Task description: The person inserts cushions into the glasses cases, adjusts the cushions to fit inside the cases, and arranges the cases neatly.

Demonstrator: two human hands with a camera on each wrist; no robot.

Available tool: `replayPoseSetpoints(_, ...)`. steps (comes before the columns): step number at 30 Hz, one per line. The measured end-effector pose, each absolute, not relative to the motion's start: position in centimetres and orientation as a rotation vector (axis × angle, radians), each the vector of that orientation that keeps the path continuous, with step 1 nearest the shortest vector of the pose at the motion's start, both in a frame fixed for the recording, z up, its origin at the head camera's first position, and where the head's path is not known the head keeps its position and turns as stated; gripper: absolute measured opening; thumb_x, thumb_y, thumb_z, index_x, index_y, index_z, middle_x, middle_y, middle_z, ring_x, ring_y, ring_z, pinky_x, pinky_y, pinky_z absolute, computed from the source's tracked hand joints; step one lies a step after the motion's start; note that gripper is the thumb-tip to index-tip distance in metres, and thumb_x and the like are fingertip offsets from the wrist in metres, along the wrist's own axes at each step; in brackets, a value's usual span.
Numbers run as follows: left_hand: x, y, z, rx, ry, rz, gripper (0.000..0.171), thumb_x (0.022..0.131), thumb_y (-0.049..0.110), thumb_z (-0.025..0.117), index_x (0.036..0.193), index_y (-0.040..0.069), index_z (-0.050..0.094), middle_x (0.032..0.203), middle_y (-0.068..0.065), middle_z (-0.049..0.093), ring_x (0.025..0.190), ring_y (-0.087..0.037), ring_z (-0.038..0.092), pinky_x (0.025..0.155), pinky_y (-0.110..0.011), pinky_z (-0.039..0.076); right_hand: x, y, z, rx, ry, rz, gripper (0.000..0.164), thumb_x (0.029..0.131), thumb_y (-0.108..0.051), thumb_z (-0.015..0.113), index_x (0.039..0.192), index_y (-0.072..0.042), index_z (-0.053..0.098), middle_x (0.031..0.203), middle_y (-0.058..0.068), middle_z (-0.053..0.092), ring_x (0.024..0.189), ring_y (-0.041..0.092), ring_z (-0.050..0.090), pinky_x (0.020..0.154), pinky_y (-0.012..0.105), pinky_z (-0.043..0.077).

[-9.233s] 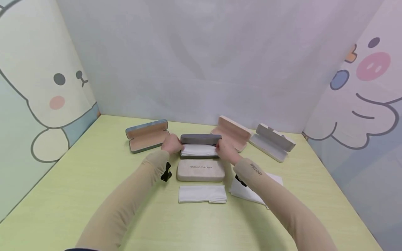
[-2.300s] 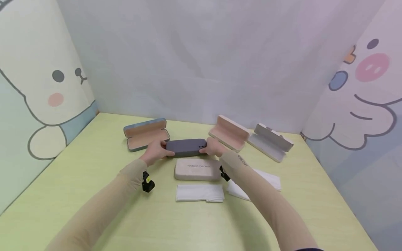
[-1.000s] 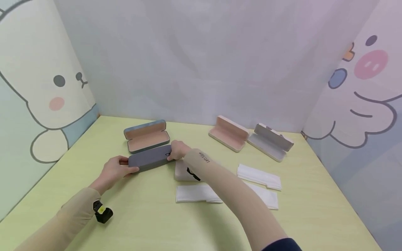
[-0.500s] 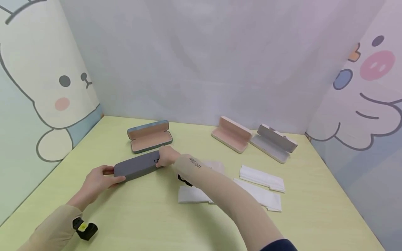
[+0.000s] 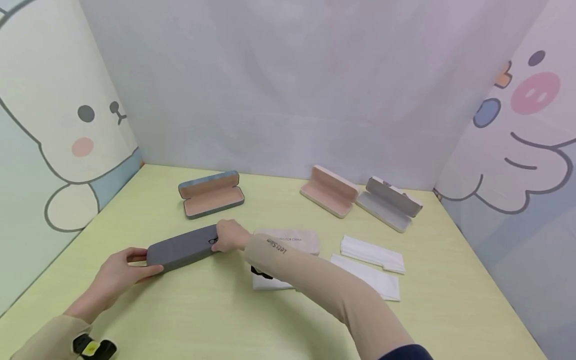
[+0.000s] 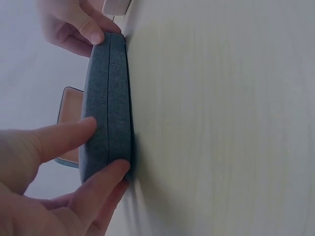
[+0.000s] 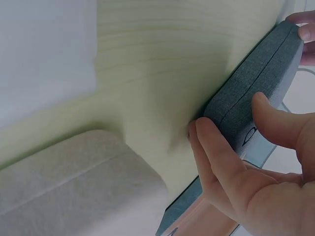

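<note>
A closed dark grey glasses case (image 5: pixel 183 247) lies slantwise low over the left part of the table, both hands at its ends. My left hand (image 5: pixel 118 276) grips its left end, thumb on the near side. At the other end my right hand (image 5: pixel 231 236) pinches the case beside a small printed glasses mark. In the left wrist view, the seam of the grey case (image 6: pixel 106 103) is closed all along. The right wrist view has my right thumb on top of the case (image 7: pixel 256 73) and fingers around its end. Whatever is inside the case is hidden.
Behind stand a blue glasses case (image 5: pixel 212 200), a pink one (image 5: pixel 326 197) and a light grey one (image 5: pixel 382 210), lids raised. A closed beige case (image 5: pixel 310 241) and a folded white cloth (image 5: pixel 270 284) lie partly under my right arm. Two more white cloths (image 5: pixel 372 254) lie right.
Earlier the grey case had its lid raised, with white cloth inside under both hands. Its lid has since come down, and both hands have moved it left and nearer, turning it slantwise.
</note>
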State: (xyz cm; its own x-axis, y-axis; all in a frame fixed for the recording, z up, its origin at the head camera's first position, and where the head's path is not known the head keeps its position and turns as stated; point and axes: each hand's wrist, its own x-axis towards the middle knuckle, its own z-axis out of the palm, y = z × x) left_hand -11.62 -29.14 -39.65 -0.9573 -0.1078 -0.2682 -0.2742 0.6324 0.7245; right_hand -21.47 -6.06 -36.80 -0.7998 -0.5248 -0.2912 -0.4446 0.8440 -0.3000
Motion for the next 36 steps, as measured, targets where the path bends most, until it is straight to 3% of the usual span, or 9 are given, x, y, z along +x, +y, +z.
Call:
replayPoseSetpoints(6, -11.6, -29.2, -39.6, -0.303, 2.674, 1.183, 0.091, 0.078, 0.041, 0.078, 0.136, -0.015, 0.036, 0.133, -0.035, 0.048, 0.081, 0.004, 0.059, 0.067, -0.014, 0.049, -21.3, -6.0, -36.8, -0.659, 2.641, -0.393, 0.023, 0.089, -0.026, 0.068, 0.088, -0.008, 0.054, 0.075, -0.003, 0.046, 0.066, 0.009, 0.044, 0.059, 0.018, 0.037)
replayPoseSetpoints(10, -11.7, -29.2, -39.4, -0.295, 2.691, 1.139, 0.090, 0.079, 0.041, 0.077, 0.135, -0.016, 0.037, 0.133, -0.036, 0.047, 0.095, -0.019, 0.067, 0.067, -0.014, 0.048, -21.4, -5.9, -36.9, -0.630, 2.622, -0.459, 0.026, 0.088, -0.027, 0.070, 0.085, -0.008, 0.053, 0.074, -0.003, 0.045, 0.064, 0.009, 0.043, 0.057, 0.019, 0.036)
replayPoseSetpoints(14, -11.8, -29.3, -39.1, -0.278, 2.681, 1.138, 0.090, 0.081, 0.038, 0.076, 0.136, -0.019, 0.033, 0.135, -0.038, 0.043, 0.110, -0.039, 0.060, 0.069, -0.017, 0.052, -21.5, -5.6, -36.8, -0.636, 2.592, -0.488, 0.028, 0.087, -0.029, 0.071, 0.088, -0.007, 0.052, 0.077, -0.003, 0.045, 0.066, 0.009, 0.042, 0.058, 0.019, 0.036)
replayPoseSetpoints(19, -12.0, -29.4, -37.9, -0.245, 2.767, 1.096, 0.095, 0.085, 0.045, 0.070, 0.140, -0.018, 0.026, 0.138, -0.039, 0.039, 0.115, -0.046, 0.056, 0.079, -0.036, 0.056, -21.9, -4.9, -35.9, -0.641, 2.568, -0.529, 0.037, 0.086, -0.031, 0.072, 0.074, -0.010, 0.044, 0.069, -0.004, 0.038, 0.060, 0.008, 0.037, 0.055, 0.019, 0.032)
replayPoseSetpoints(26, -12.6, -28.7, -35.8, -0.295, 2.900, 1.068, 0.096, 0.087, 0.056, 0.060, 0.143, -0.013, 0.026, 0.140, -0.036, 0.040, 0.120, -0.048, 0.051, 0.087, -0.052, 0.046, -23.6, -3.9, -34.8, -0.686, 2.594, -0.591, 0.052, 0.088, -0.034, 0.069, 0.058, -0.014, 0.031, 0.053, -0.005, 0.024, 0.048, 0.007, 0.024, 0.049, 0.020, 0.027)
replayPoseSetpoints(28, -13.2, -28.4, -35.3, -0.303, 2.901, 1.094, 0.096, 0.088, 0.058, 0.058, 0.144, -0.013, 0.025, 0.141, -0.035, 0.039, 0.123, -0.048, 0.048, 0.088, -0.053, 0.045, -24.1, -3.5, -34.6, -0.669, 2.619, -0.614, 0.037, 0.091, -0.036, 0.065, 0.072, -0.007, 0.052, 0.061, -0.002, 0.049, 0.054, 0.008, 0.043, 0.056, 0.019, 0.039)
replayPoseSetpoints(30, -14.1, -28.0, -34.8, -0.302, 2.878, 1.127, 0.096, 0.089, 0.059, 0.055, 0.145, -0.012, 0.023, 0.143, -0.035, 0.036, 0.124, -0.048, 0.046, 0.090, -0.053, 0.045, -24.6, -3.1, -34.4, -0.659, 2.646, -0.636, 0.041, 0.094, -0.037, 0.061, 0.108, 0.001, 0.060, 0.097, 0.008, 0.067, 0.082, 0.014, 0.062, 0.077, 0.023, 0.050)
replayPoseSetpoints(33, -15.7, -27.4, -34.4, -0.310, 2.792, 1.223, 0.098, 0.090, 0.063, 0.049, 0.147, -0.012, 0.019, 0.146, -0.035, 0.031, 0.126, -0.048, 0.044, 0.096, -0.053, 0.045, -25.4, -2.5, -34.3, -0.643, 2.660, -0.705, 0.053, 0.098, -0.036, 0.052, 0.137, 0.001, 0.046, 0.131, 0.015, 0.058, 0.108, 0.022, 0.061, 0.095, 0.032, 0.048)
replayPoseSetpoints(36, -17.5, -26.7, -34.2, -0.327, 2.696, 1.323, 0.101, 0.090, 0.065, 0.044, 0.148, -0.012, 0.014, 0.150, -0.035, 0.025, 0.127, -0.047, 0.045, 0.101, -0.051, 0.045, -26.4, -1.9, -34.2, -0.592, 2.639, -0.779, 0.042, 0.101, -0.040, 0.040, 0.096, -0.003, 0.060, 0.090, 0.009, 0.060, 0.071, 0.016, 0.054, 0.074, 0.029, 0.047)
